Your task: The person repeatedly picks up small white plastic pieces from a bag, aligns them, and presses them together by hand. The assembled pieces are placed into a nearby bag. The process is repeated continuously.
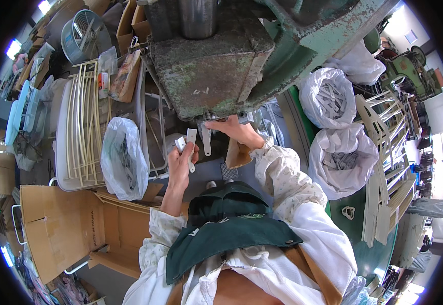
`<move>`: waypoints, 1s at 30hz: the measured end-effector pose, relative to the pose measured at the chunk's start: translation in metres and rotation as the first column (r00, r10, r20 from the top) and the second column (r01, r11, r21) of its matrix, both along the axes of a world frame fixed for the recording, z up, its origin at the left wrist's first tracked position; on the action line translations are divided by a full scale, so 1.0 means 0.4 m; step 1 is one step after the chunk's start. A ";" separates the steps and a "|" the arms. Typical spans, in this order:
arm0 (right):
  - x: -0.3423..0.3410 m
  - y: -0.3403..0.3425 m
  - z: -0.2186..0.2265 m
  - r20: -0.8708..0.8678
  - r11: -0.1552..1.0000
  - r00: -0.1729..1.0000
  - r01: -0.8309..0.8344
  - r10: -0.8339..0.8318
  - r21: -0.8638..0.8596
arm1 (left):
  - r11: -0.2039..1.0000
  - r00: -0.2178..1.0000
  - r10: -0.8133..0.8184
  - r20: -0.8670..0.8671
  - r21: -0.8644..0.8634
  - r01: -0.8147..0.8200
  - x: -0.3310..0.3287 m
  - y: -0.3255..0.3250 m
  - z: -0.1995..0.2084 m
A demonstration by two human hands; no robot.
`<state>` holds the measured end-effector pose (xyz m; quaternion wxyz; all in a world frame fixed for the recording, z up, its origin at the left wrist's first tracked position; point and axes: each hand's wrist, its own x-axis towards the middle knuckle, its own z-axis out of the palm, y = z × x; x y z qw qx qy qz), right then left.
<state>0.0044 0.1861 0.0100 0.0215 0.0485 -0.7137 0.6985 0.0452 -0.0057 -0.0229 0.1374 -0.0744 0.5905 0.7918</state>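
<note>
My left hand is closed around a few flat white metal strips with small holes and rounded ends. They fan out above and below the fingers. Under the head of a worn green press, my right hand reaches in from the right. Its fingertips pinch the upper end of another flat metal strip, which points toward me with its holed end free. The press head partly hides the tooling at that upper end.
On the left stand a white bag of metal pieces, a tub of long cream rods and an open cardboard box. To the right, two white bags hold metal strips, beside stacked long slats on a green table.
</note>
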 end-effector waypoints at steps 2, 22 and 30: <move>0.000 -0.001 0.001 0.049 1.000 0.999 -0.001 0.002 -0.029 | 1.000 0.999 0.005 -0.033 -0.022 -0.006 -0.002 0.002 0.003; 0.050 0.018 -0.070 0.295 0.912 0.896 -0.385 0.332 0.142 | 0.944 0.957 -0.255 -0.140 -0.249 0.215 -0.098 0.031 0.089; 0.079 0.009 -0.031 0.417 0.964 0.871 -0.258 0.261 -0.064 | 0.900 0.931 -0.346 -0.118 -0.323 0.293 -0.128 0.025 0.051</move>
